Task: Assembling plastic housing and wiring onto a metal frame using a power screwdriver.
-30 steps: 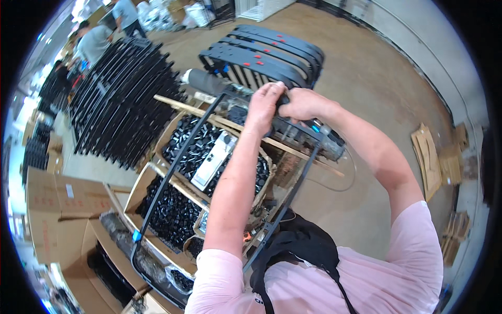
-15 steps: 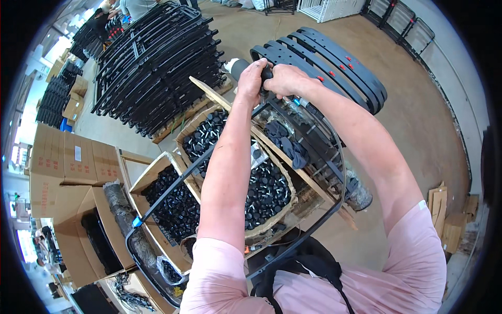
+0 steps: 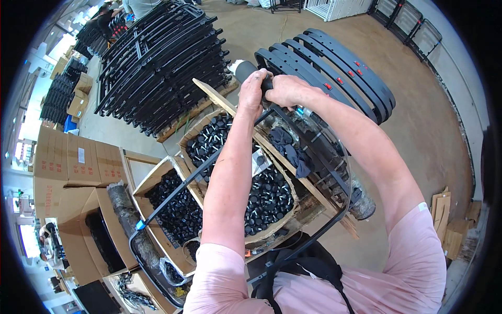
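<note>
Both arms reach forward to the far end of a bent black tubular frame. There a dark grey cylinder with a pale end sticks out beyond my left hand. The left fingers are wrapped round the dark part at its near end. My right hand is closed right beside it, its fingers curled at the same dark part; what lies inside that grip is mostly hidden. The frame's tubes run back under my left forearm toward my body, across boxes of black-capped bolts.
A tall stack of black metal frames stands far left, with curved grey panels beyond my right hand. A wooden strip, a dark cloth and a plastic-wrapped roll lie around the boxes. Cardboard boxes are at left.
The whole view has shifted slightly, so surroundings sit a little lower and farther right. Both hands keep their closed hold at the frame's far end.
</note>
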{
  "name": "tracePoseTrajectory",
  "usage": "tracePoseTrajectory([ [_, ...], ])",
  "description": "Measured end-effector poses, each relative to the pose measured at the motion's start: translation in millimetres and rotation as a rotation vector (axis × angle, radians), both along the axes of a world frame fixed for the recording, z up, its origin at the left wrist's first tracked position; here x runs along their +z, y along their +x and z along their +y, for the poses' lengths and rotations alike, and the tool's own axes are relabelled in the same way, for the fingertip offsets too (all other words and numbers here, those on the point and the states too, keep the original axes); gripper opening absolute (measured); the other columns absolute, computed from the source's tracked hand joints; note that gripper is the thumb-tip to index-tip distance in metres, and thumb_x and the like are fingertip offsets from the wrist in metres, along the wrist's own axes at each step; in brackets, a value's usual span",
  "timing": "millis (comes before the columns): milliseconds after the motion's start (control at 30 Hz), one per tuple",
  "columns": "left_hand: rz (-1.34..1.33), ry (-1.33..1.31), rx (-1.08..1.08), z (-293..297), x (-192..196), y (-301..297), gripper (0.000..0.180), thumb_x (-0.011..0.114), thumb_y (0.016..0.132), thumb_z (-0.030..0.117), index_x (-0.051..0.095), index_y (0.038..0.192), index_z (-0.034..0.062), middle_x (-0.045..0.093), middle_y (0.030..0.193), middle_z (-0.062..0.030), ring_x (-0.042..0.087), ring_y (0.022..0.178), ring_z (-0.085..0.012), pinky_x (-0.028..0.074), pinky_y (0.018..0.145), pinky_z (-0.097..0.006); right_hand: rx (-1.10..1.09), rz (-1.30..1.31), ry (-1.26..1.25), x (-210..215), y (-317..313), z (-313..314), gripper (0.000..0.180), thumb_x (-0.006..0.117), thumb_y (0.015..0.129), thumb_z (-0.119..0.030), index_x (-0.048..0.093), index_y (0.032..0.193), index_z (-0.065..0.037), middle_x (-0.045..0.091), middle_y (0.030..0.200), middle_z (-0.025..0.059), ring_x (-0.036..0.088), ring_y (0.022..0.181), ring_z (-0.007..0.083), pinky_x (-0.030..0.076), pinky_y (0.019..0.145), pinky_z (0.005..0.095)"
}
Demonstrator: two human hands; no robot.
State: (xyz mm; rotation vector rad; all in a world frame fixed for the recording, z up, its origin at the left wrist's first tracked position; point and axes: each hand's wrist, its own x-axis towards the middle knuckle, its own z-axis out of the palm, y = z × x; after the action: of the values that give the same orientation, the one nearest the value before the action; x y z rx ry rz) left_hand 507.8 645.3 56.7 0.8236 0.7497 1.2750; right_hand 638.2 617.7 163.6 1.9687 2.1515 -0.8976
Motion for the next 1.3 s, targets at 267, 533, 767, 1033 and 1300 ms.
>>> tracePoseTrajectory([
  [267, 0.041, 0.036, 0.047, -7, -5, 4, 0.029, 0.063, 0.105, 0.031, 0.072, 0.104, 0.0033, 0.066, 0.097, -0.0022, 0.059, 0.091, -0.0139, 0.049, 0.086, -0.031, -0.025, 0.025, -0.014, -13, -1, 1, 0.042, 0.056, 0.091, -0.037, 0.073, 0.083, 0.001, 0.072, 0.07, 0.0143, 0.074, 0.072, 0.0287, 0.057, 0.07, 0.0428],
  [533, 0.046, -0.016, 0.067, -8, -9, 7, 0.029, 0.065, 0.104, 0.032, 0.073, 0.104, 0.0035, 0.065, 0.093, -0.0016, 0.058, 0.087, -0.013, 0.049, 0.082, -0.03, -0.148, 0.232, -0.16, -28, -6, 11, 0.017, 0.069, 0.082, -0.017, 0.069, 0.081, 0.0, 0.07, 0.076, 0.0089, 0.072, 0.067, 0.0213, 0.058, 0.061, 0.0356],
  [767, 0.109, 0.008, 0.128, -20, 12, 3, 0.034, 0.065, 0.104, 0.035, 0.075, 0.112, 0.0028, 0.072, 0.109, -0.0064, 0.066, 0.101, -0.017, 0.052, 0.093, -0.034, -0.077, 0.278, -0.153, -24, -9, 13, 0.014, 0.067, 0.079, -0.014, 0.068, 0.079, 0.0, 0.071, 0.077, 0.0101, 0.07, 0.064, 0.0222, 0.057, 0.06, 0.0374],
  [1033, 0.101, -0.044, 0.03, -10, 2, 13, 0.038, 0.06, 0.106, 0.042, 0.069, 0.111, 0.0055, 0.068, 0.099, -0.006, 0.064, 0.087, -0.0175, 0.055, 0.077, -0.035, -0.115, 0.352, -0.157, -29, 3, 17, 0.011, 0.064, 0.075, -0.009, 0.066, 0.08, 0.001, 0.069, 0.076, 0.0131, 0.07, 0.064, 0.0232, 0.056, 0.057, 0.0376],
  [1300, 0.13, 0.131, 0.134, -30, 37, -29, 0.032, 0.066, 0.103, 0.036, 0.072, 0.101, 0.0039, 0.067, 0.091, -0.0021, 0.06, 0.083, -0.0124, 0.051, 0.075, -0.032, -0.082, 0.424, -0.037, 13, -37, -16, 0.011, 0.067, 0.075, -0.01, 0.065, 0.072, 0.0, 0.066, 0.067, 0.0095, 0.064, 0.055, 0.021, 0.05, 0.052, 0.036],
])
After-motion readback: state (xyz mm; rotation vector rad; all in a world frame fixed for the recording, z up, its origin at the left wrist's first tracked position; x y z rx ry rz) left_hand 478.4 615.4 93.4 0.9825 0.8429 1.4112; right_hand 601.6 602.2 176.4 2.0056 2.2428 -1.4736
